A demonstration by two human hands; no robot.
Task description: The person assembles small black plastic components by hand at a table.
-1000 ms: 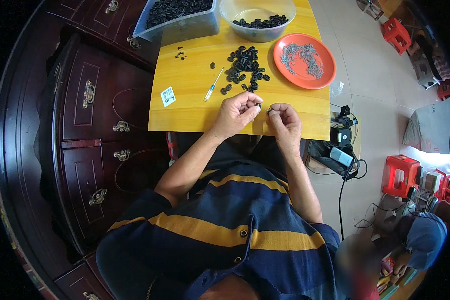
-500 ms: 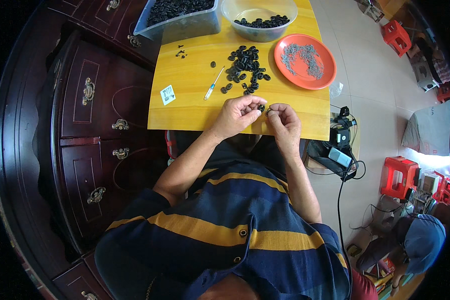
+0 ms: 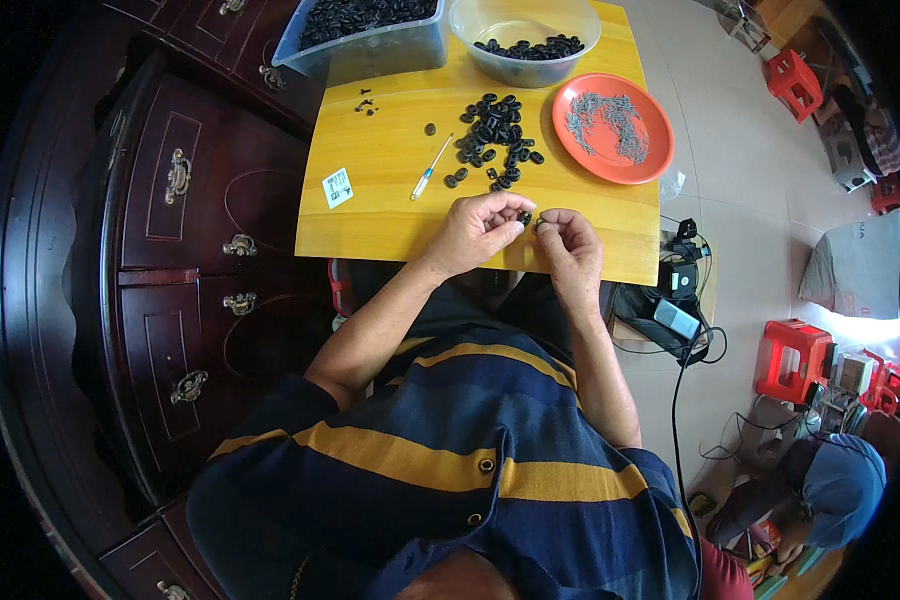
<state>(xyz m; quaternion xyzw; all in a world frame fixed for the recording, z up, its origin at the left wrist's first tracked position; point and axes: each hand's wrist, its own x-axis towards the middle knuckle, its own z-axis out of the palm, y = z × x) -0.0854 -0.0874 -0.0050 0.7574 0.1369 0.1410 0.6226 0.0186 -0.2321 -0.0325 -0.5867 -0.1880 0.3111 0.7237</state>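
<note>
Pinching 1 small black ring (image 3: 523, 216) between left hand (image 3: 478, 232) and right hand (image 3: 567, 247), both closed on it, above the desk's (image 3: 390, 215) near edge. Likely light, stiff, easily dropped; best gripped by its rim with fingertips.

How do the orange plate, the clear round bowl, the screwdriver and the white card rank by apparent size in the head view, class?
1. Clear round bowl and orange plate: alike, unranked.
2. Screwdriver.
3. White card.
</note>
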